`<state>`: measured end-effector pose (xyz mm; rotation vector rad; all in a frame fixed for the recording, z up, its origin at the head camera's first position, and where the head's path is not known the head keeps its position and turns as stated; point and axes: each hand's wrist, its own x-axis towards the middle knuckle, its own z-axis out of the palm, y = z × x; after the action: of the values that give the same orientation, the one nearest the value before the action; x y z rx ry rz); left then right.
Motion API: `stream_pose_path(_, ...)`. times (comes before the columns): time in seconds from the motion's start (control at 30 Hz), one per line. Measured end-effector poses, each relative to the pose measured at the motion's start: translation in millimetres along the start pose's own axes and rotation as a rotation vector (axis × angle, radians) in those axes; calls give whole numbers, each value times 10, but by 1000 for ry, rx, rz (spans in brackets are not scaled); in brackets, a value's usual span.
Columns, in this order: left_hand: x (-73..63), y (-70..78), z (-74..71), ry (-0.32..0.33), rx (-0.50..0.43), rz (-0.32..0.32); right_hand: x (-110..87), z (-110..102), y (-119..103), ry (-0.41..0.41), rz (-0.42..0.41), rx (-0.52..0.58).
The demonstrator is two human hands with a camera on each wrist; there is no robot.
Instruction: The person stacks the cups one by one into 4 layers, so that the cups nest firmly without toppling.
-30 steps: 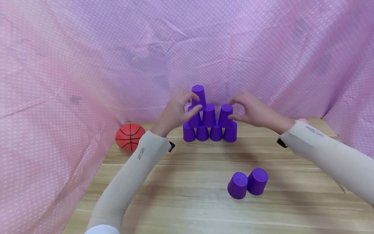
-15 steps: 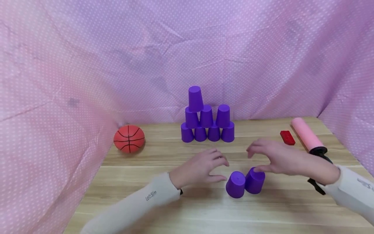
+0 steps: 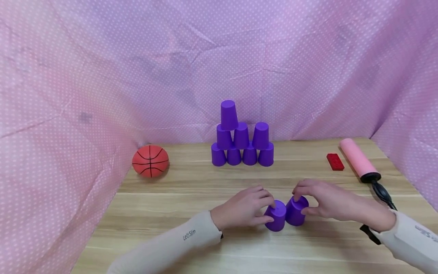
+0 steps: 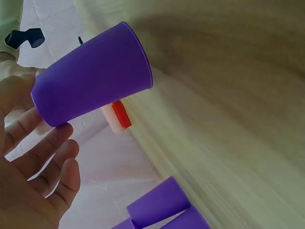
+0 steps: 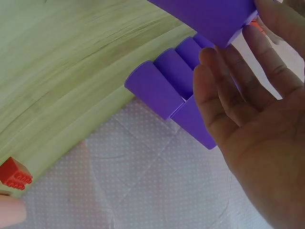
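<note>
Two upside-down purple cups stand side by side at the front of the table. My left hand [image 3: 244,208] grips the left purple cup [image 3: 278,220] near its closed top, thumb in front and fingers behind. In the left wrist view this cup [image 4: 95,74] sits between the hand's fingertips. Around the top of the right purple cup [image 3: 295,213], my right hand [image 3: 326,199] pinches with thumb and fingers. Farther back rises a stack of purple cups: a bottom row [image 3: 234,156], three cups [image 3: 241,136] above, and one top cup [image 3: 229,115] at the left.
A small red basketball [image 3: 150,161] rests at the left. On the right lie a red toy brick [image 3: 335,162] and a pink pump [image 3: 358,158] with a black end. A pink dotted cloth [image 3: 171,76] hangs behind the wooden table [image 3: 178,182].
Both hands have come from the stack down to the two front cups and taken hold of them. The left hand has let go of the top cup, which stays on the stack.
</note>
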<state>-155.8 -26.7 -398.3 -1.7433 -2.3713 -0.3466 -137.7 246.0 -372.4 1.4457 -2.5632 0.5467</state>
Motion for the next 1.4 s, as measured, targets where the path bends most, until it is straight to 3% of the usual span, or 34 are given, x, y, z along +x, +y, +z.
stream_pose_path(0.5,73,64,51,-4,-23,-55,-39,8,-25,-17,75,-12)
stream_pose_path(0.7,26,15,-40,9,-72,-134,-17,-16,-47,17,77,-7)
stream_pose_path(1.0,-132,-186,-305,148,-134,-234,98,-90,-36,162,28,-21)
stream_pose_path(1.2,-199,-384,-563,346,-94,-205,288,-188,21,205,53,-43)
stream_pose_path(1.4,-185,-575,-907,508,-112,-222,606,-359,129,322,28,-81)
